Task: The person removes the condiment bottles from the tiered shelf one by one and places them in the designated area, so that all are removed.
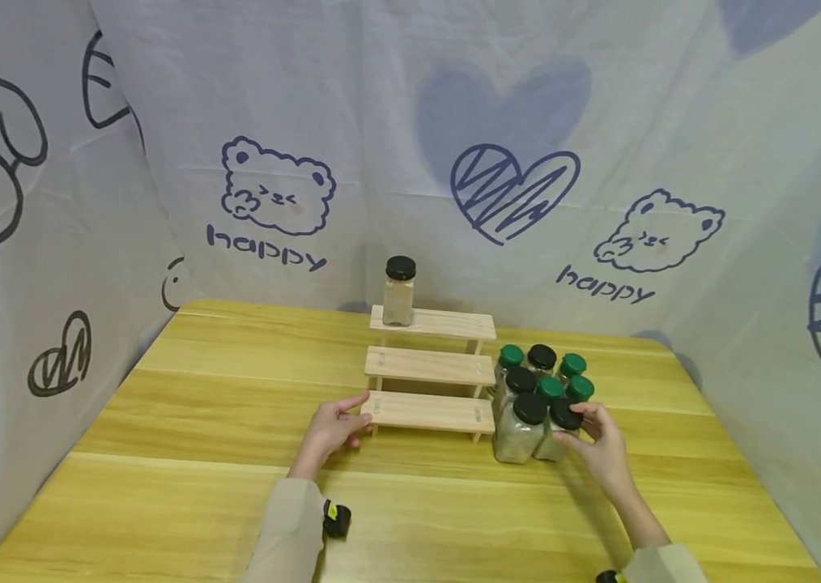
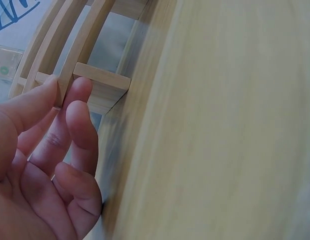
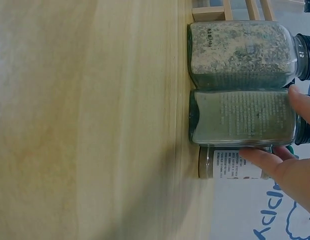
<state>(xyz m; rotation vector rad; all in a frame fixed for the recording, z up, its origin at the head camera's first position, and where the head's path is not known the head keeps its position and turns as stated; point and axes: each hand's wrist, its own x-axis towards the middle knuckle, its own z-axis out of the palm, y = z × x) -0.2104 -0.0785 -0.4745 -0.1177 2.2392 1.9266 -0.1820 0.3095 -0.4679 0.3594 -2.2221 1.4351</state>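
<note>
A three-step wooden rack (image 1: 430,411) stands mid-table with one black-lidded jar (image 1: 399,291) on its top step. My left hand (image 1: 338,425) holds the left end of the lowest step; the left wrist view shows thumb and forefinger of that hand (image 2: 40,150) on either side of the slat (image 2: 102,82). To the right of the rack stands a cluster of several jars (image 1: 538,380) with green and black lids. My right hand (image 1: 596,441) grips the front right jar (image 1: 562,429). In the right wrist view the fingers (image 3: 295,170) lie round that jar (image 3: 240,117), beside another front jar (image 3: 240,47).
The yellow wooden table (image 1: 199,486) is walled on three sides by a white printed cloth (image 1: 527,121). A label-bearing jar (image 3: 230,162) stands just behind the gripped one. The rack's middle step (image 1: 428,366) carries nothing.
</note>
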